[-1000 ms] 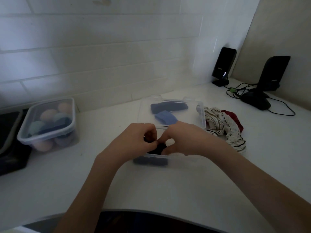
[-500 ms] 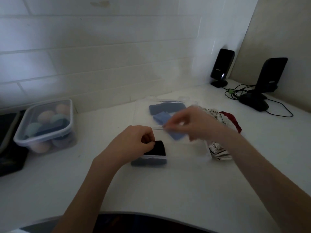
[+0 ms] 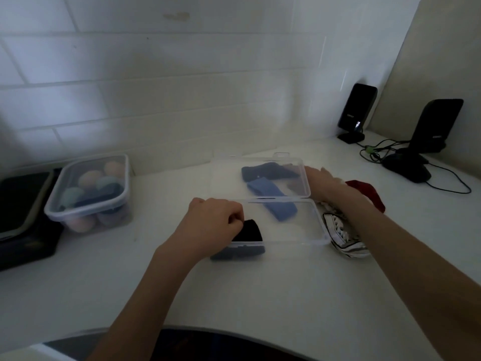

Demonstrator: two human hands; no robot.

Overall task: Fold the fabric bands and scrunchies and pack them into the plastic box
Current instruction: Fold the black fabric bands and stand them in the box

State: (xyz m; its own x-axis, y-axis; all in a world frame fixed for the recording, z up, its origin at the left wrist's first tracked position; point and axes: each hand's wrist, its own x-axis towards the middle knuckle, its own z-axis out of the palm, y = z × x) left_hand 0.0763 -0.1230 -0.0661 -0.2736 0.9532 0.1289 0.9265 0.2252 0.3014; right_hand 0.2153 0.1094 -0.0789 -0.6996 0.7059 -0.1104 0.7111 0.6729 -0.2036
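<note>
A clear plastic box lies open on the white counter, its lid folded back behind it. At the box's left end sits a folded black band on a dark blue one. My left hand has curled fingers pressed on the black band. A light blue band and a darker blue band lie across the lid and hinge. My right hand reaches over a striped fabric pile and a red piece right of the box; its fingers are blurred.
A lidded clear container of pastel round items stands at the left, beside a black case. Two black speakers, a black base and cables fill the back right corner. A tiled wall runs behind.
My right hand left the black band, swept right across the box and now lies on the fabric pile. My left hand stayed on the black band.
</note>
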